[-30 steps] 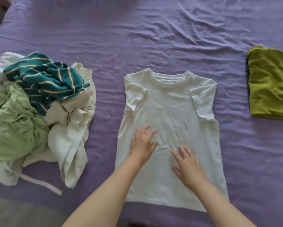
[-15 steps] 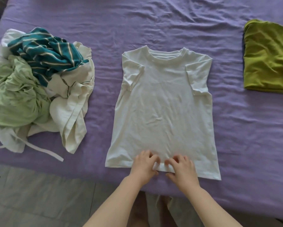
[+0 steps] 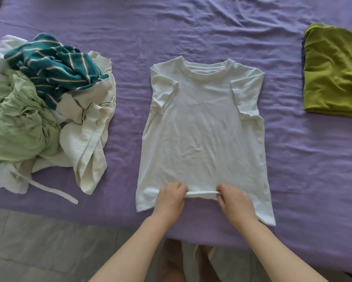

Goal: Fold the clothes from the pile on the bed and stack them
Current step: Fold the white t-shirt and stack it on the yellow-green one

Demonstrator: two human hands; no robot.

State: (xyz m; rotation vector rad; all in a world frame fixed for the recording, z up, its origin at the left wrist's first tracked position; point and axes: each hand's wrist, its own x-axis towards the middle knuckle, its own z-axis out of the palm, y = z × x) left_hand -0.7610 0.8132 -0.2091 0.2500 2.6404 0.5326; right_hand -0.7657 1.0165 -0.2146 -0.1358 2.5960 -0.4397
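**Hem lifted at the near edge of the shirt**

Since half a second ago both hands have spread apart along the hem and raised it, so a short band of cloth now stretches taut between them.

At nine o'clock sits the pile (image 3: 46,110): a teal striped garment (image 3: 52,66) on top, a pale green garment (image 3: 18,123) at its left, cream clothes (image 3: 89,135) spilling toward the bed's near edge.

In the centre the white T-shirt (image 3: 203,127) lies flat on the purple sheet (image 3: 191,27), collar toward twelve o'clock, sleeves folded in over the chest. At six o'clock the left hand (image 3: 170,198) pinches the hem with curled fingers; just right of it the right hand (image 3: 235,201) pinches the same hem.

At three o'clock, well apart from the shirt, lies a folded olive-green garment (image 3: 334,74).
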